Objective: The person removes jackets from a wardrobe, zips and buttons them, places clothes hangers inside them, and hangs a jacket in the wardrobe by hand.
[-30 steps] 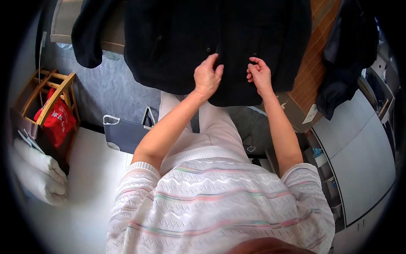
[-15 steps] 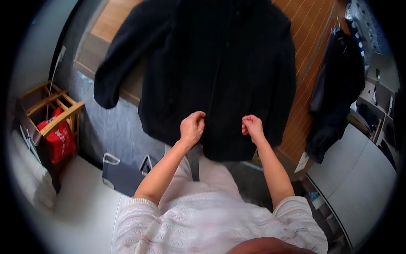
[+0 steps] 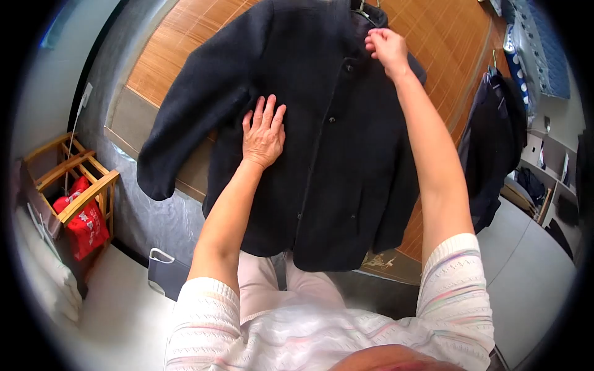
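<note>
A dark navy coat with a row of buttons is spread over a woven bamboo mat in front of me. A hanger shows at its neck, at the top of the view. My left hand lies flat on the coat's chest, fingers spread, beside the sleeve on the left. At the collar, my right hand has its fingers curled together on the coat's edge. The coat's hem hangs over the mat's near edge, by my legs.
The bamboo mat covers a bed-like surface. At right, more dark clothes hang from a hanger, near shelves and a pale cabinet. A wooden stool with a red bag stands at left, near a dark folding seat.
Both hands have moved up from the coat's lower front. The left now lies flat on its chest, and the right is at the collar. More of the coat's top and the hanger shows.
</note>
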{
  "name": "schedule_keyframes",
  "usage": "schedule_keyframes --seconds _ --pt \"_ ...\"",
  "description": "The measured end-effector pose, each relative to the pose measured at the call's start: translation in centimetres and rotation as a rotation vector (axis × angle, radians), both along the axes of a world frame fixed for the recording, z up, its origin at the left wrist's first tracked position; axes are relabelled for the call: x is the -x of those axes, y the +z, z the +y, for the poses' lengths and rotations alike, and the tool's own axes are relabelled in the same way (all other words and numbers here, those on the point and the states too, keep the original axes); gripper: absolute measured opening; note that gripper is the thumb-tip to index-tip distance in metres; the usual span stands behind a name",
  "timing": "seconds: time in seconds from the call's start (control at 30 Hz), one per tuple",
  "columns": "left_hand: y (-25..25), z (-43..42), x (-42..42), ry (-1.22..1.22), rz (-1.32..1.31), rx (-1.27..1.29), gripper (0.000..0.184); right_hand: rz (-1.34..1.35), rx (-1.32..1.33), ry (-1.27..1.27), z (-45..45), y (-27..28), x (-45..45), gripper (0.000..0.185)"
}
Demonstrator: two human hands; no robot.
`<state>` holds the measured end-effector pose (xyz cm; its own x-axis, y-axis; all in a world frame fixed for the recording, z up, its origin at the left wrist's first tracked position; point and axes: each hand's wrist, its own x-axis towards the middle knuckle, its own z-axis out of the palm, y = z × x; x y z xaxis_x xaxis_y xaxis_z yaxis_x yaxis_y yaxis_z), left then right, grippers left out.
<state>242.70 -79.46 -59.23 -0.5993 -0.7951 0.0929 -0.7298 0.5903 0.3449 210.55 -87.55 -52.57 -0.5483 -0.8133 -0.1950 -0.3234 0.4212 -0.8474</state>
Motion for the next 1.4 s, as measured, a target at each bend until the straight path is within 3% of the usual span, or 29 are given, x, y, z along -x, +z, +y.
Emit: schedule_keyframes --seconds 0.03,0.07,0.27,0.47,0.53,0.63,0.77,1.07,1.23,1.33,1.4 --pt "-0.2 -0.1 0.0 0.004 0.005 -0.011 0.045 0.104 -0.02 0.01 -2.0 -1.1 1.2 0.018" --pt "-0.4 -0.2 0.0 0.005 0.009 -0.023 0.046 0.07 -0.149 -0.016 -3.7 -0.6 1.3 0.024" --pt "-1.8 -0.3 0.0 0.016 -0.01 -0.086 0.052 -0.228 -0.304 -0.147 -8.9 -3.9 3.0 0.031" --pt "-2.3 -0.3 -0.1 0.017 0.012 -0.085 0.053 -0.376 -0.284 -0.237 -10.8 -6.2 3.3 0.027" --pt "-2.3 -0.3 -0.2 0.023 0.015 -0.078 0.053 -0.415 -0.103 -0.313 -12.5 -11.4 7.2 0.03" --pt "-2.5 -0.2 -0.1 0.031 0.02 -0.062 0.052 -0.384 0.103 -0.467 -12.1 -6.6 4.1 0.025" --pt "-2.5 -0.3 -0.1 0.04 0.034 -0.05 0.051 -0.402 0.188 -0.384 -10.4 -2.0 2.9 0.011" --pt "0.1 -0.3 0.0 0.026 0.059 -0.031 0.046 -0.456 0.364 -0.265 1.2 13.5 -5.1 0.016" --pt "6.8 1.2 -1.6 -0.091 0.215 -0.14 0.04 -0.423 0.444 -0.349 9.3 19.5 -10.5 0.017" --pt "17.2 2.1 -2.9 -0.243 0.589 -0.297 0.031 -0.396 0.519 -0.393 12.6 22.4 -12.5 0.014" --pt "25.5 1.5 -3.8 -0.428 0.732 -0.056 0.027 -0.412 0.575 -0.405 14.1 24.2 -14.0 0.013"
